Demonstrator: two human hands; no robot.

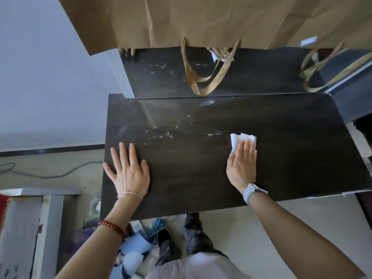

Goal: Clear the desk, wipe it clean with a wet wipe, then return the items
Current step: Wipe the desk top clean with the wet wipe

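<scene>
This looks like a lived-in room of a home. A dark wood-grain bench (201, 168) stands against a plain pale wall (50, 77). Beyond the hands, brown paper shopping bags (201, 19) hang over a mirror (251, 75). Below the left hand (128, 172), a grey cable (50, 174) trails over the tiled floor (261, 218) beside cluttered belongings (136, 244).

One head camera looks steeply down and forward, close over the table (201, 178), floor at the bottom edge.
</scene>
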